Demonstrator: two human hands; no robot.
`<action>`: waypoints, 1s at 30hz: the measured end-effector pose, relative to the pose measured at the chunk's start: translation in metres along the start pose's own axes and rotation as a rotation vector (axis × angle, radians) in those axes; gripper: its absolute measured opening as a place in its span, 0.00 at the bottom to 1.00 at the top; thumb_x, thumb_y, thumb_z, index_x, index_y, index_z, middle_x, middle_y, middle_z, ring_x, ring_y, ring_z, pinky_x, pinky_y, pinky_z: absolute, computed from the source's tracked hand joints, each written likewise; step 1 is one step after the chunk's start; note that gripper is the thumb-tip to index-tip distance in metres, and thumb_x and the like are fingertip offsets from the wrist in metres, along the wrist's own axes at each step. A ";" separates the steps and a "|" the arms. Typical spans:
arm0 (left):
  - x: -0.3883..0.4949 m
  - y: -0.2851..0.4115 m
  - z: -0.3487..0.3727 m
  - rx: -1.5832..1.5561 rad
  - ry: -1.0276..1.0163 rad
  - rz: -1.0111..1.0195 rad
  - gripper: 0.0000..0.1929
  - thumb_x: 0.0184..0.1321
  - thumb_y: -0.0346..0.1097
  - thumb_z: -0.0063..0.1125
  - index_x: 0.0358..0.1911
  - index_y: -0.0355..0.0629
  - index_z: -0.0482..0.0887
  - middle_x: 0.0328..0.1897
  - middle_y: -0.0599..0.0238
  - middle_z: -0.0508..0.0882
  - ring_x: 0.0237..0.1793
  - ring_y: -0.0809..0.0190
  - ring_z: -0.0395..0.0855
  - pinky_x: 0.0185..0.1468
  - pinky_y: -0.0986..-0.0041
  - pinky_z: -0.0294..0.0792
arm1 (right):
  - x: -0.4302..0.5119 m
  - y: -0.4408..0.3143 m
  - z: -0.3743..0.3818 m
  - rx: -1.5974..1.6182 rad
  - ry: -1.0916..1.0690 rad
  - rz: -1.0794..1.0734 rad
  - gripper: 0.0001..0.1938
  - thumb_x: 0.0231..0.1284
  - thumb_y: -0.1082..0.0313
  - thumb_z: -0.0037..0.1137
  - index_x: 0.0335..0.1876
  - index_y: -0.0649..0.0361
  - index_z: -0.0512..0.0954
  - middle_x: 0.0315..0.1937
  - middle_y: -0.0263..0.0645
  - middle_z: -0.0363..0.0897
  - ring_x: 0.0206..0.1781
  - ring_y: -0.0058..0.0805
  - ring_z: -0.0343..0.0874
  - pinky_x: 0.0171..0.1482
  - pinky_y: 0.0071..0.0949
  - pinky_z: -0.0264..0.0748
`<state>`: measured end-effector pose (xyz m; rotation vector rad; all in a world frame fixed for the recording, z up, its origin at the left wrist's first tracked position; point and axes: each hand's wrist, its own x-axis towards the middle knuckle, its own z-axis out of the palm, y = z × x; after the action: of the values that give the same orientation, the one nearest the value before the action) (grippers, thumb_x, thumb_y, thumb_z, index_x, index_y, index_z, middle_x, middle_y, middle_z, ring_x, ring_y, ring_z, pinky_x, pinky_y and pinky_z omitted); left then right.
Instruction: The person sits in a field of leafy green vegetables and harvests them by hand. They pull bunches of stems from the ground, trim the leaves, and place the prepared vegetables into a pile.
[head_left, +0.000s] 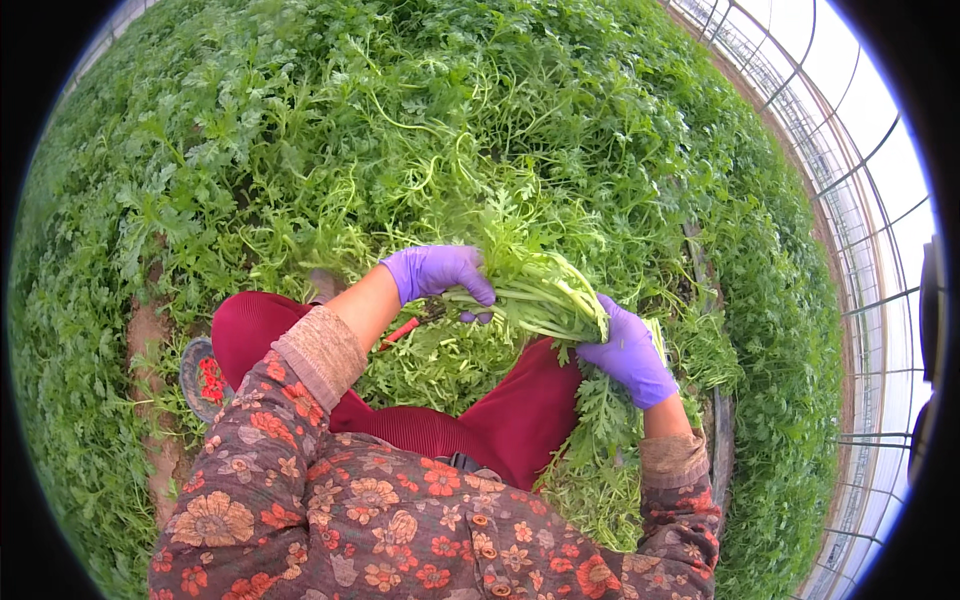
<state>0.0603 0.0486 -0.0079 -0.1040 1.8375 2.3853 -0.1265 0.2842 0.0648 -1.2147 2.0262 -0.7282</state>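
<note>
A bunch of leafy greens with pale stems (551, 300) lies crosswise between my hands, its lobed leaves like those of garland chrysanthemum. My left hand (442, 276), in a purple glove, grips the left part of the bunch. At its right end my right hand (630, 351), gloved alike, closes round the stems and leaves. Just below my left hand is a tool with a red handle (400, 332); its other end is hidden among the greens. Cut leaves and stems (450, 367) lie between my knees.
Dense rows of the same leafy plants (300, 112) surround me. A bowl with small red pieces (201, 379) stands beside my left knee. Cut stems stand behind my right hand. A dark strip (722, 442) runs along the ground at right, and the greenhouse frame (870, 165) curves beyond the plants.
</note>
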 end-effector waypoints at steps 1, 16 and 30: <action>0.004 -0.007 0.001 -0.060 0.117 0.038 0.15 0.56 0.36 0.61 0.44 0.35 0.84 0.35 0.60 0.85 0.30 0.67 0.82 0.33 0.75 0.72 | 0.001 -0.004 -0.002 0.015 0.031 0.012 0.34 0.43 0.78 0.63 0.64 0.53 0.72 0.48 0.41 0.81 0.48 0.33 0.80 0.51 0.29 0.78; -0.043 -0.194 -0.003 0.952 0.876 -0.567 0.16 0.54 0.47 0.62 0.36 0.41 0.83 0.38 0.50 0.85 0.40 0.45 0.83 0.44 0.56 0.73 | 0.003 -0.003 0.007 0.143 0.294 0.183 0.28 0.50 0.78 0.63 0.60 0.60 0.72 0.42 0.37 0.81 0.35 0.21 0.79 0.35 0.20 0.75; -0.029 -0.102 -0.017 -0.077 0.903 0.076 0.19 0.63 0.39 0.63 0.56 0.42 0.80 0.37 0.74 0.84 0.29 0.75 0.77 0.31 0.82 0.69 | -0.005 0.006 -0.016 -0.092 0.181 0.122 0.27 0.50 0.77 0.66 0.60 0.62 0.73 0.39 0.34 0.82 0.37 0.18 0.78 0.36 0.18 0.74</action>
<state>0.1033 0.0562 -0.1063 -1.3267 2.0390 2.6834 -0.1401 0.2928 0.0720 -1.0976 2.2834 -0.7139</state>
